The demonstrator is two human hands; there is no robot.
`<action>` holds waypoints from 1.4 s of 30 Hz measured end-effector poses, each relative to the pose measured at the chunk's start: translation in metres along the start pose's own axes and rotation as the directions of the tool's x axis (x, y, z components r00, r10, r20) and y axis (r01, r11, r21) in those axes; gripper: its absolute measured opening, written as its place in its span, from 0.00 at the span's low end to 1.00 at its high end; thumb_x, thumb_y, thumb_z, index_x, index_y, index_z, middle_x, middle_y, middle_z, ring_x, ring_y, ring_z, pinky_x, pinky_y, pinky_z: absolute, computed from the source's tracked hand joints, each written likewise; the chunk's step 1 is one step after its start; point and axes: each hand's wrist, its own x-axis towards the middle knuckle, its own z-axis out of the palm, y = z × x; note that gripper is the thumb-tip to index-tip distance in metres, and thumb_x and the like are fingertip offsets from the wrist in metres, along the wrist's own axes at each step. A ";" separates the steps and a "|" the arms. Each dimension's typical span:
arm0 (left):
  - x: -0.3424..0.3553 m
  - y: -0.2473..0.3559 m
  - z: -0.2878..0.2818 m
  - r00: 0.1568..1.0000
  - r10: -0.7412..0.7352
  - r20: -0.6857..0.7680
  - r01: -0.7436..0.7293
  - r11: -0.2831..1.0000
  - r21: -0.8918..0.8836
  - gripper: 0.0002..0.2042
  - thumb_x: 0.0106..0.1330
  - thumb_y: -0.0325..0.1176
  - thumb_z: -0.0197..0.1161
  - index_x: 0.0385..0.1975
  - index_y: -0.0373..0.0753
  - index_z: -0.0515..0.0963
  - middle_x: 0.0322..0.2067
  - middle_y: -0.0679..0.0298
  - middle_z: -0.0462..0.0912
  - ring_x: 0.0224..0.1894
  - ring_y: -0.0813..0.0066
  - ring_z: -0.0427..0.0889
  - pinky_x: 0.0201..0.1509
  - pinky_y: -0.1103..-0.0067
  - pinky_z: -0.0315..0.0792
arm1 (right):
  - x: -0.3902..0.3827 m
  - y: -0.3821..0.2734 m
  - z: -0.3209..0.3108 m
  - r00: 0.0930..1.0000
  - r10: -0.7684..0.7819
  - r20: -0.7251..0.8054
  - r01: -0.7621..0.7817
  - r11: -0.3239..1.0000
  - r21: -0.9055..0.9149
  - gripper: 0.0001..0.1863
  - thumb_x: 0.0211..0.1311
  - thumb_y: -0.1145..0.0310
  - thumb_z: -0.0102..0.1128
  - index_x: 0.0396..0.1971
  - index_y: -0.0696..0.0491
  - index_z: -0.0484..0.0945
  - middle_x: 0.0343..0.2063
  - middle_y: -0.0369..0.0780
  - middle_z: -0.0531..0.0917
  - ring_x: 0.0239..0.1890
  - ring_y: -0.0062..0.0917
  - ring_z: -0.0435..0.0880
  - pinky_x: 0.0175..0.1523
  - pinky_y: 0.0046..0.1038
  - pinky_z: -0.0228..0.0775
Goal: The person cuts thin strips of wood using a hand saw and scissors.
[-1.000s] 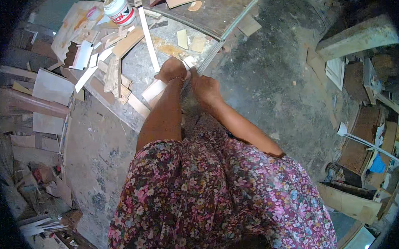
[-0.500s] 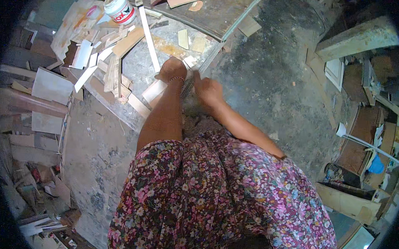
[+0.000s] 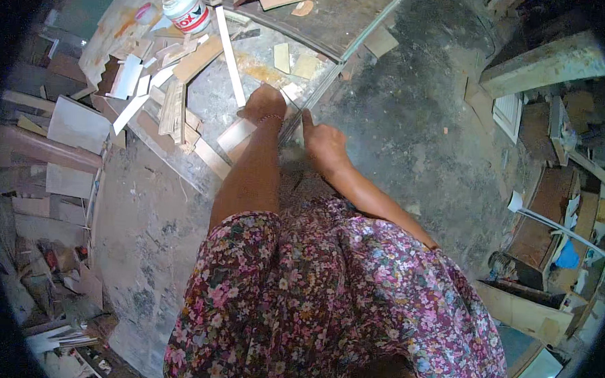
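Note:
At the edge of a low, cluttered work board (image 3: 214, 69), my left hand (image 3: 263, 105) is closed and pressed down; what it grips is hidden under the fingers. Just right of it, my right hand (image 3: 323, 141) is closed on a thin dark blade (image 3: 294, 105), index finger along it, the blade reaching toward the left hand. Small pale offcuts (image 3: 291, 90) lie beyond the fingertips. A pale wood block (image 3: 236, 134) lies left of my left wrist, and a long white strip (image 3: 229, 55) runs up behind that hand.
A white tub (image 3: 187, 10) stands at the board's back. Wood strips (image 3: 198, 60) are heaped on the left. Stacked boards (image 3: 73, 126) line the far left. A thick beam (image 3: 546, 63) and wooden panels (image 3: 540, 215) lie along the right, beside the stained floor (image 3: 415, 126).
My right hand has moved right and slightly back with the blade. My left hand stays in nearly the same place. The whole view has shifted slightly.

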 end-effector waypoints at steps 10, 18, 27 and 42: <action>-0.005 0.005 -0.015 0.999 -0.008 0.054 0.007 1.000 0.010 0.18 0.60 0.40 0.36 0.31 0.40 0.75 0.32 0.59 0.77 0.37 0.61 0.75 0.46 0.54 0.58 | 0.015 -0.001 0.010 0.998 -0.006 -0.057 0.012 0.994 0.113 0.16 0.55 0.70 0.37 0.44 0.56 0.62 0.21 0.50 0.76 0.28 0.41 0.76 0.28 0.37 0.68; -0.002 0.005 -0.007 0.997 0.066 0.041 -0.066 0.998 -0.005 0.21 0.62 0.43 0.33 0.28 0.39 0.75 0.29 0.59 0.77 0.37 0.64 0.74 0.46 0.60 0.59 | 0.033 -0.011 0.010 0.986 0.070 -0.149 -0.063 0.997 0.054 0.19 0.59 0.62 0.31 0.42 0.59 0.65 0.19 0.50 0.75 0.26 0.42 0.76 0.29 0.37 0.67; 0.001 0.001 0.012 0.990 0.140 -0.027 -0.139 0.989 0.043 0.14 0.58 0.39 0.42 0.28 0.40 0.75 0.29 0.61 0.77 0.35 0.63 0.75 0.42 0.50 0.57 | 0.021 -0.004 0.003 0.960 0.279 0.021 -0.270 0.905 0.328 0.20 0.58 0.67 0.34 0.49 0.58 0.57 0.19 0.49 0.76 0.25 0.40 0.77 0.28 0.38 0.68; 0.002 0.000 -0.010 0.973 0.187 0.136 -0.202 0.973 0.109 0.14 0.57 0.38 0.43 0.32 0.36 0.73 0.31 0.57 0.76 0.36 0.61 0.75 0.41 0.64 0.66 | 0.035 -0.008 0.014 0.997 0.058 -0.053 -0.053 0.994 0.099 0.21 0.60 0.60 0.29 0.46 0.58 0.60 0.22 0.52 0.76 0.29 0.43 0.76 0.34 0.39 0.66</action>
